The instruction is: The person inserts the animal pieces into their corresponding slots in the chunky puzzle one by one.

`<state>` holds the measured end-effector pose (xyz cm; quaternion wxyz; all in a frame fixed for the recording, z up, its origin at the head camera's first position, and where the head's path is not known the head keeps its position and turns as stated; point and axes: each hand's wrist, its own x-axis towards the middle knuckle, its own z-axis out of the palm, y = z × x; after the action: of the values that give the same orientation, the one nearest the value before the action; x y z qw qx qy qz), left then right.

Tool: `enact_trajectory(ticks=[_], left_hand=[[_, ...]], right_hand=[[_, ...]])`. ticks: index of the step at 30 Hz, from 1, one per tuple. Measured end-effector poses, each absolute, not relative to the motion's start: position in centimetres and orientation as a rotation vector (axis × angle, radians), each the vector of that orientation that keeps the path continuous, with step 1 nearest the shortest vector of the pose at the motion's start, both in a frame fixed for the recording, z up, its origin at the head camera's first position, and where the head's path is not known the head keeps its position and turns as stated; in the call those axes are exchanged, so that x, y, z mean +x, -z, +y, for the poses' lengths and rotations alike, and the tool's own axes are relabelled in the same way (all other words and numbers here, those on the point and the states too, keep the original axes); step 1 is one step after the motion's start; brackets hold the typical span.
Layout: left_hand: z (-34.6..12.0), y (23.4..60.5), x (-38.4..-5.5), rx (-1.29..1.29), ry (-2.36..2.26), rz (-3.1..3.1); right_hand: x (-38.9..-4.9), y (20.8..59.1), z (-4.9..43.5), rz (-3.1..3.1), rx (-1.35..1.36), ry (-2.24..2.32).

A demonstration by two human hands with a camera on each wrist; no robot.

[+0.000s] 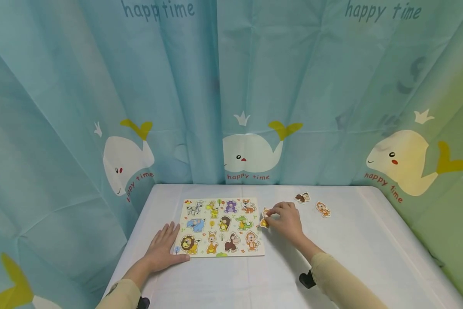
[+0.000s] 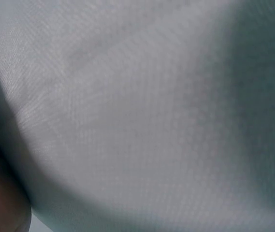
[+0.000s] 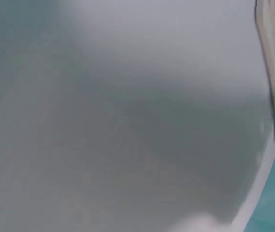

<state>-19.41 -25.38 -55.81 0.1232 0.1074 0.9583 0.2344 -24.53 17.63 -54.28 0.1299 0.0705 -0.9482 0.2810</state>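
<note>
A white animal puzzle board [image 1: 237, 254] lies on the table, with colourful zebra, lion, elephant and other figures. My left hand [image 1: 162, 246] lies flat with spread fingers along its left edge, the thumb at the lower left corner. Just off the board's right edge, my right hand [image 1: 286, 221] pinches an orange-and-yellow kangaroo puzzle piece [image 1: 264, 221] between thumb and fingers, which cover part of it. In the right wrist view the board's edge [image 3: 272, 63] shows at the right. Only a bit of the left hand [image 2: 4, 193] appears in the left wrist view.
Two loose pieces lie right of the board: a brown gorilla piece [image 1: 302, 197] near the back and an orange monkey piece [image 1: 323, 209]. A white cloth covers the table [image 1: 355, 249]. Blue curtains [image 1: 192, 94] printed with whales hang behind it.
</note>
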Motion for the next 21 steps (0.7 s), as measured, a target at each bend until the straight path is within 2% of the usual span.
enact_trajectory(ticks=[21], left_hand=[[-25.4, 55.9, -19.4, 0.307, -0.698, 2.787]], right_hand=[[-24.2, 54.0, 9.9, -2.828, 0.449, -0.785]])
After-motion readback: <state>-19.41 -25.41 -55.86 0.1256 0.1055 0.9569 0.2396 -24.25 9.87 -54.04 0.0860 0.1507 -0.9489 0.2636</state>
